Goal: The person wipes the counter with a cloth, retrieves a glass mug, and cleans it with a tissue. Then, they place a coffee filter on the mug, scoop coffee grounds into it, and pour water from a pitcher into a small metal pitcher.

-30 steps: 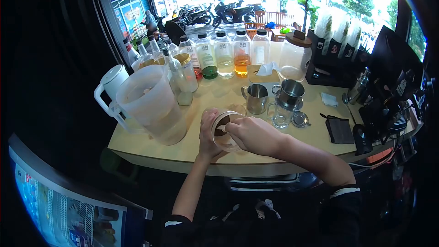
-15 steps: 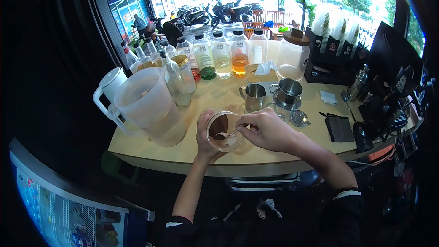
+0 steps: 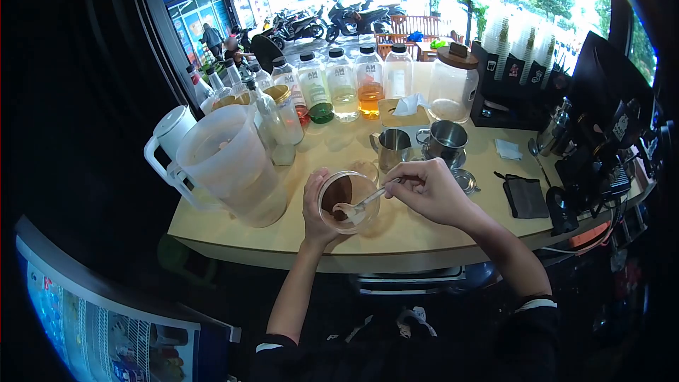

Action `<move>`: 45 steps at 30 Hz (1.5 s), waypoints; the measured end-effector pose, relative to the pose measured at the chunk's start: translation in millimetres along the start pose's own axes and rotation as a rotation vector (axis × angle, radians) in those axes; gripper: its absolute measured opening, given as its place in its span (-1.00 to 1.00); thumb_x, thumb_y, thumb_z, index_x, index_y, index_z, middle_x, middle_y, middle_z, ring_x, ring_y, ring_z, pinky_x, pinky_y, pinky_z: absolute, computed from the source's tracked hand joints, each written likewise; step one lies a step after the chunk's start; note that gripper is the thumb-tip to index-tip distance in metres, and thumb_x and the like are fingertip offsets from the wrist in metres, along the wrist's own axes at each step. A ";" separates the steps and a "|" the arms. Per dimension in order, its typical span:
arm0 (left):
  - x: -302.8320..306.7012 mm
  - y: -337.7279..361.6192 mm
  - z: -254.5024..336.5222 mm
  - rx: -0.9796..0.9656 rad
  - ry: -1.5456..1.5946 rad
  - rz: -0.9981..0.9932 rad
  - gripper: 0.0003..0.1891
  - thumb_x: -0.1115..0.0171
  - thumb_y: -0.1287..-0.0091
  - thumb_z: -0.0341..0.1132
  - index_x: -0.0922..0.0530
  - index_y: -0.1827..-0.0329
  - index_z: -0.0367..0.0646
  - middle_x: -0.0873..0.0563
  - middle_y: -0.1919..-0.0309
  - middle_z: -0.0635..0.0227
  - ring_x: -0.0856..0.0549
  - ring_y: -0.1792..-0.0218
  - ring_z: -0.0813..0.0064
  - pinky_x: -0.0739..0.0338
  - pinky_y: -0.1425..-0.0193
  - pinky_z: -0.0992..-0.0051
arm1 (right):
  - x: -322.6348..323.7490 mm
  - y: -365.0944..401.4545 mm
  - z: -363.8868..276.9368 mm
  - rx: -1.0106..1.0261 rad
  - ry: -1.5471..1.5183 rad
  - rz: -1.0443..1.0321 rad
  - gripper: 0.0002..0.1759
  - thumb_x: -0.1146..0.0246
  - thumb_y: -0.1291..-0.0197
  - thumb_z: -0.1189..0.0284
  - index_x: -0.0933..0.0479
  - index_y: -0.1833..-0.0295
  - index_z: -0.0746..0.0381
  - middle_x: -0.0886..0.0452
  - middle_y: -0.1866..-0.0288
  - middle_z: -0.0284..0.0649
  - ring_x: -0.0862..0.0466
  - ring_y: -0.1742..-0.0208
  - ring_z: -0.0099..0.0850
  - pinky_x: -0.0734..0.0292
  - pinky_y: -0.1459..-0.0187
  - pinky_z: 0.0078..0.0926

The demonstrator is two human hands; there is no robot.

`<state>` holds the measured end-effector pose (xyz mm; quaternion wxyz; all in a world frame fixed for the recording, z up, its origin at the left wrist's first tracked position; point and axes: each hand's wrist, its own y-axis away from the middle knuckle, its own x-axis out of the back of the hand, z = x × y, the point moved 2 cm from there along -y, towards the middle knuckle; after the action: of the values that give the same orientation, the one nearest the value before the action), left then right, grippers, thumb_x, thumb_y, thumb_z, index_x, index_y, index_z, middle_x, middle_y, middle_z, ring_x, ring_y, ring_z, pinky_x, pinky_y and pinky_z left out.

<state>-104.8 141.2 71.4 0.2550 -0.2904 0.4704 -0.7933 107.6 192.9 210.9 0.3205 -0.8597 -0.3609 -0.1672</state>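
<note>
Clear cup (image 3: pixel 334 191) holding brown contents, spoon (image 3: pixel 364 203) seemingly dipped inside.

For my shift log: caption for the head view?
Left hand grips a clear cup; right hand holds a spoon over it.

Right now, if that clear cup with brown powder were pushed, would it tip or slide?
Probably light: the clear cup looks thin-walled with only a little brown powder inside. It could tip easily, since the left hand grips its side while the right hand works a spoon in it.

Right hand (image 3: pixel 430 191) hides part of the spoon (image 3: pixel 356 207).
</note>
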 end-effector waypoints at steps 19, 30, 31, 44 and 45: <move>0.4 -4.5 2.3 -0.056 -0.039 -0.021 0.14 -0.62 0.29 -0.24 -0.01 -0.36 -0.13 -0.24 -0.27 0.03 -0.41 -0.20 0.21 -0.45 -0.22 0.31 | 6.8 3.9 17.6 -0.220 -0.322 0.118 -0.86 -0.20 -0.16 0.51 -0.56 0.30 0.40 -0.64 0.49 -0.30 -0.45 0.56 -0.80 -0.28 0.59 -0.81; -2.0 -1.6 0.3 0.027 -0.003 0.046 0.07 -0.62 0.30 -0.16 -0.12 -0.31 -0.18 -0.36 -0.22 0.06 -0.36 -0.24 0.07 -0.23 -0.35 0.17 | 9.7 4.4 30.0 -0.203 -0.466 0.123 -0.88 -0.18 -0.16 0.52 -0.53 0.33 0.37 -0.64 0.50 -0.24 -0.38 0.65 -0.80 -0.23 0.65 -0.81; -2.5 -1.5 0.1 0.023 -0.009 0.046 0.07 -0.61 0.30 -0.16 -0.12 -0.31 -0.18 -0.36 -0.22 0.05 -0.36 -0.24 0.07 -0.22 -0.36 0.17 | 10.3 4.5 30.8 -0.197 -0.499 0.128 -0.89 -0.17 -0.16 0.53 -0.53 0.33 0.37 -0.64 0.51 -0.23 -0.38 0.65 -0.79 -0.23 0.65 -0.82; -0.4 12.2 3.2 -0.110 -0.062 0.103 0.02 -0.55 0.19 -0.09 -0.08 -0.31 -0.14 -0.36 -0.20 0.03 -0.38 -0.24 0.06 -0.13 -0.39 0.03 | -24.0 25.1 -9.2 0.200 0.174 0.039 -0.90 -0.22 -0.04 0.54 -0.47 0.32 0.34 -0.54 0.53 -0.07 -0.58 0.58 -0.25 -0.46 0.50 -0.41; -0.3 11.0 4.5 -0.131 -0.102 0.095 0.01 -0.54 0.18 -0.10 -0.08 -0.31 -0.13 -0.36 -0.20 0.03 -0.38 -0.24 0.06 -0.12 -0.39 0.01 | -28.0 24.8 -5.3 0.288 0.197 0.080 -0.91 -0.25 -0.05 0.55 -0.55 0.29 0.32 -0.57 0.54 -0.17 -0.50 0.68 -0.46 -0.39 0.60 -0.54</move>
<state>-100.0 134.0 63.2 0.2963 -0.3239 0.5211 -0.7320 106.2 161.7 189.7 0.4805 -0.7980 -0.3138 -0.1842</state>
